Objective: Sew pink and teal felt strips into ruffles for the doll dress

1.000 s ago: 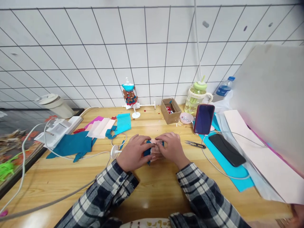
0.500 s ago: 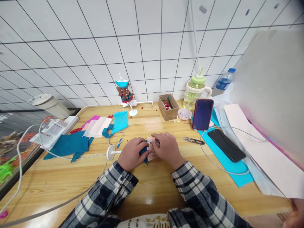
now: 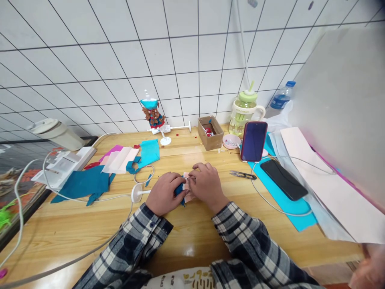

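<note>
My left hand [image 3: 165,194] is closed around a small piece wrapped in dark blue crepe paper [image 3: 179,190]. From under that hand a white plastic stand [image 3: 137,193] sticks out to the left, lying on its side with its round base outward. Fingers of my right hand [image 3: 206,186] pinch a strip of pale pink crepe paper [image 3: 189,196] against the blue wrapping, and both hands meet there. My fingers hide most of the wrapped piece. To the right lie thread snips [image 3: 242,175].
At the back a decorated figure [image 3: 152,114] stands near a cardboard box [image 3: 210,138], a pink dish [image 3: 231,141] and a green-lidded jug [image 3: 245,112]. A propped phone [image 3: 254,141] and a black phone [image 3: 283,179] are right. Blue paper [image 3: 81,184] and cables lie left.
The whole view has shifted slightly, so everything sits a little further left and higher. Both hands keep hold of the wrapped piece and pink strip, with only small finger movement.
</note>
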Motion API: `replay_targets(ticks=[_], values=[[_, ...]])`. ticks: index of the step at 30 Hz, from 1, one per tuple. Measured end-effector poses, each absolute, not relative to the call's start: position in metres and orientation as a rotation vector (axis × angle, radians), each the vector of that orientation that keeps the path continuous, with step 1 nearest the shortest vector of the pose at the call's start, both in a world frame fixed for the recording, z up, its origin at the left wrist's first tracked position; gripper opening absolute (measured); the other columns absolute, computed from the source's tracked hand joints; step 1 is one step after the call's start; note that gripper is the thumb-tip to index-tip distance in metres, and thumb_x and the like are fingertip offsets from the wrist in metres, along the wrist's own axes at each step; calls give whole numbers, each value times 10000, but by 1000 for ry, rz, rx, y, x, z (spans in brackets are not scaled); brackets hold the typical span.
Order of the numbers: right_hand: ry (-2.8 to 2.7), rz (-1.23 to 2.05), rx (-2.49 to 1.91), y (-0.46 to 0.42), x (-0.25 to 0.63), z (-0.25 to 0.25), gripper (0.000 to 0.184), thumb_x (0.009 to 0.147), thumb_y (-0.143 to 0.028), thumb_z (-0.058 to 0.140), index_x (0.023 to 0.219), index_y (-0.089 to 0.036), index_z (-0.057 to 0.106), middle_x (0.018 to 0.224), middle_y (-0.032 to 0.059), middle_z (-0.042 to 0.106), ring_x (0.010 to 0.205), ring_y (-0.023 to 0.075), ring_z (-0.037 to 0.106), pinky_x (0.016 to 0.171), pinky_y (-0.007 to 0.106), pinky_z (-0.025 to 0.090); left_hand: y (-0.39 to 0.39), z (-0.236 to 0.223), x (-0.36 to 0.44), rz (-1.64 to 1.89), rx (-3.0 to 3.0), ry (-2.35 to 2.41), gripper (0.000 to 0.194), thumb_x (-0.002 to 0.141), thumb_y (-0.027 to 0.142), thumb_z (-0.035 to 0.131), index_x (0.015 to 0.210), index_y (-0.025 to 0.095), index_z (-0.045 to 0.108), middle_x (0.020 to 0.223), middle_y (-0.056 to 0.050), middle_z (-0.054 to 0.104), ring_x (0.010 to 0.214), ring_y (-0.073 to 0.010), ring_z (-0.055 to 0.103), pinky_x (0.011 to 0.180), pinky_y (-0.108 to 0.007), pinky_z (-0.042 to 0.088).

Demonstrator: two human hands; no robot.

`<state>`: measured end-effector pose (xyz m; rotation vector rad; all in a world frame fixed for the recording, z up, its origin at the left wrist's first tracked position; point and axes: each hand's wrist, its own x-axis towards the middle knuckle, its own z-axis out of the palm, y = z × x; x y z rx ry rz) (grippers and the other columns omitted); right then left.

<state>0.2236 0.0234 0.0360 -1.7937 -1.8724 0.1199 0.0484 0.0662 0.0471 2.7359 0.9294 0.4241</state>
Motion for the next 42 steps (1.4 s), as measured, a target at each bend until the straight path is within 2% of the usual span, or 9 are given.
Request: replay_targets(ticks=[5,11,17,23,27,31,34,37,42], values=[[-1850,108,-1826,23,220,34,161,874,-289,580,779,-210,683,982,73,627,909,231,496,748,381,370,66,46,48,424,2746,932,242,845,311,578,1056,199,617,1042,-91,616,966,-241,560,869,-400,459],[-1850,97,-1743,16,222,28,116,894,-273,573,865,-230,677,1052,47,644,923,212,518,781,374,352,65,46,50,434,2735,950,240,868,346,559,1050,205,628,1021,-88,621,958,-237,569,863,-396,461],[-1848,110,-1686,12,227,22,135,896,-284,578,882,-259,709,1035,29,667,934,209,522,805,377,331,65,49,53,413,2747,973,214,862,331,566,1025,207,630,998,-81,626,950,-238,575,852,-396,459],[-1907,144,-1647,11,228,23,178,896,-275,559,972,-289,719,1037,22,673,972,215,513,834,387,318,64,48,52,402,2753,1023,398,865,365,569,1224,193,546,1050,-95,626,980,-251,575,866,-402,452],[-1875,180,-1631,9,231,23,193,898,-273,562,1032,-281,700,1002,32,681,969,210,532,849,381,325,65,48,51,370,2809,995,304,880,374,549,1130,217,625,1019,-87,630,958,-244,584,849,-403,453],[-1816,182,-1636,9,236,22,238,857,-273,597,1081,-242,669,1139,53,651,1044,219,532,904,380,341,66,47,51,392,2826,993,295,873,379,561,1098,207,644,1014,-91,635,950,-244,585,846,-410,455],[-1806,141,-1657,9,239,21,201,850,-273,592,1017,-266,703,1228,52,616,1109,240,502,938,406,331,67,47,50,387,2838,991,293,870,377,568,1101,213,641,1016,-88,637,950,-246,583,851,-415,451],[-1831,132,-1653,9,239,20,175,855,-272,584,964,-279,721,1236,41,620,1117,239,498,922,415,330,66,48,50,373,2840,1007,284,873,380,565,1090,215,642,1016,-84,637,949,-247,581,853,-411,445],[-1887,133,-1646,7,238,24,168,875,-278,566,924,-278,726,1242,36,625,1104,235,503,906,421,314,65,51,51,351,2843,1027,367,887,416,545,1202,241,610,1000,-75,629,927,-240,572,823,-397,434]])
